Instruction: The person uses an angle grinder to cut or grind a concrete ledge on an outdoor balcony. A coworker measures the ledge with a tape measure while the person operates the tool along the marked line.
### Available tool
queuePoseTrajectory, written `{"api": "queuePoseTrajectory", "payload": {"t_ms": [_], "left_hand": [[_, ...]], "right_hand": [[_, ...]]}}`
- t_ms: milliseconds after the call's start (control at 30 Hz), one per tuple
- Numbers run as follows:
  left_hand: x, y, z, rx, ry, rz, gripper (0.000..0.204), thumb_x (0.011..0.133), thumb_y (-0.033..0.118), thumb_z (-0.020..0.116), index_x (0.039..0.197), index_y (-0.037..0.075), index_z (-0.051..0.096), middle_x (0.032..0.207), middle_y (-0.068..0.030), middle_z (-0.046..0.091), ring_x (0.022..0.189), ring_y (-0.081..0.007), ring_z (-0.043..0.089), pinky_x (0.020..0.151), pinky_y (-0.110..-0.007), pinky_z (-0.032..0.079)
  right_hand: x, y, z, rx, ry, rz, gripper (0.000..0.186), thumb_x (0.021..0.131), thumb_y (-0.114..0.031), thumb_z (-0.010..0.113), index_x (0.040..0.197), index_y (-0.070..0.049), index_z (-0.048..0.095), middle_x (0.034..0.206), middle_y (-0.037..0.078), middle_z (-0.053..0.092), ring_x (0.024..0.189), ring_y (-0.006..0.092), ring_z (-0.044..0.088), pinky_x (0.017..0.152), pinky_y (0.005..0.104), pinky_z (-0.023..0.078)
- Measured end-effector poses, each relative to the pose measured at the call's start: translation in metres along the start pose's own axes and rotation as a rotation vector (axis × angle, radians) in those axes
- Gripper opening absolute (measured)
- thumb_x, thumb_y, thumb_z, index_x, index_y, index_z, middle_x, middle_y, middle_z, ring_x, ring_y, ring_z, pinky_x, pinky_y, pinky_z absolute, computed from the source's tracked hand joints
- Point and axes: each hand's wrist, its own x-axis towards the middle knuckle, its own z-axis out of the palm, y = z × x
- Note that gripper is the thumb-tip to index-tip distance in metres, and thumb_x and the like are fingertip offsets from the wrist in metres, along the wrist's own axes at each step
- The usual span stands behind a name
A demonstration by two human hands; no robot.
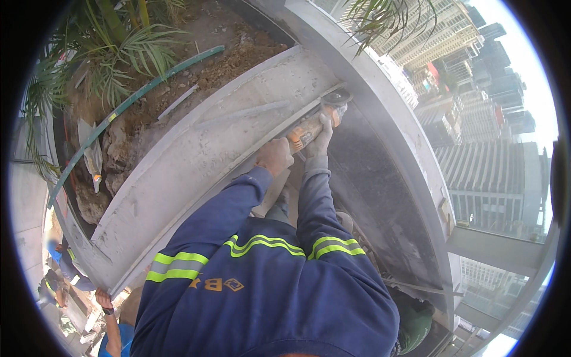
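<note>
An orange angle grinder (304, 133), dusty and slanted up to the right, is held in both of my hands. My left hand (275, 156) is closed round its rear end. Farther along the body, my right hand (321, 138), in a pale dusty glove, wraps its front part. The grinder's head and disc guard (338, 97) lie at the raised edge of a grey concrete ledge (232, 113), close to the curved wall. Whether the disc touches the concrete, I cannot tell. Pale dust hazes the area around the head.
Left of the ledge is a soil bed (208, 35) with palm fronds (137, 53) and a green hose (140, 92). A curved wall (392, 119) rises on the right, with tall buildings beyond. A co-worker's hand (104, 298) rests on the ledge's lower-left end; a green helmet (414, 324) shows lower right.
</note>
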Motion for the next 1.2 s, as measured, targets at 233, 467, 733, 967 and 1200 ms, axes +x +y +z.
{"api": "queuePoseTrajectory", "payload": {"t_ms": [233, 467, 733, 967, 1200], "left_hand": [[-0.003, -0.003, 0.002, 0.055, 0.016, 0.002, 0.027, 0.075, 0.013, 0.071, 0.099, 0.002, 0.073, 0.102, -0.0229, 0.073, 0.097, -0.0396, 0.071, 0.086, -0.047, 0.058], [-0.008, -0.009, 0.003, 0.050, 0.038, 0.029, 0.026, 0.076, 0.014, 0.069, 0.098, 0.002, 0.072, 0.099, -0.0234, 0.073, 0.095, -0.0400, 0.072, 0.084, -0.048, 0.058], [-0.014, -0.009, 0.001, 0.028, 0.039, 0.039, 0.024, 0.075, 0.012, 0.067, 0.097, 0.002, 0.072, 0.098, -0.0238, 0.073, 0.095, -0.0408, 0.072, 0.085, -0.048, 0.058], [-0.009, -0.008, 0.002, 0.023, 0.018, 0.032, 0.026, 0.077, 0.013, 0.065, 0.098, -0.001, 0.071, 0.099, -0.0269, 0.072, 0.097, -0.0421, 0.070, 0.088, -0.049, 0.056], [-0.006, -0.010, 0.005, 0.040, 0.020, 0.024, 0.026, 0.076, 0.012, 0.069, 0.098, 0.001, 0.073, 0.101, -0.0250, 0.073, 0.098, -0.0401, 0.072, 0.087, -0.047, 0.058]], "right_hand": [[-0.003, 0.005, -0.001, 0.033, 0.015, -0.013, 0.041, 0.081, -0.024, 0.071, 0.111, -0.002, 0.054, 0.095, 0.017, 0.062, 0.083, 0.0319, 0.066, 0.076, 0.0446, 0.059], [-0.004, 0.009, -0.006, 0.071, 0.011, 0.004, 0.040, 0.083, -0.024, 0.069, 0.112, -0.001, 0.054, 0.093, 0.017, 0.063, 0.082, 0.0324, 0.066, 0.078, 0.0455, 0.059], [-0.010, 0.012, -0.007, 0.084, 0.022, 0.005, 0.042, 0.083, -0.026, 0.069, 0.115, -0.002, 0.054, 0.095, 0.017, 0.064, 0.084, 0.0328, 0.067, 0.078, 0.0460, 0.059], [0.000, 0.012, -0.010, 0.057, -0.008, -0.016, 0.042, 0.082, -0.025, 0.070, 0.114, -0.003, 0.054, 0.094, 0.016, 0.064, 0.082, 0.0325, 0.067, 0.077, 0.0457, 0.059], [-0.002, 0.011, -0.010, 0.037, 0.010, -0.019, 0.044, 0.082, -0.027, 0.070, 0.115, -0.003, 0.053, 0.096, 0.017, 0.063, 0.084, 0.0329, 0.067, 0.076, 0.0465, 0.059]]}}
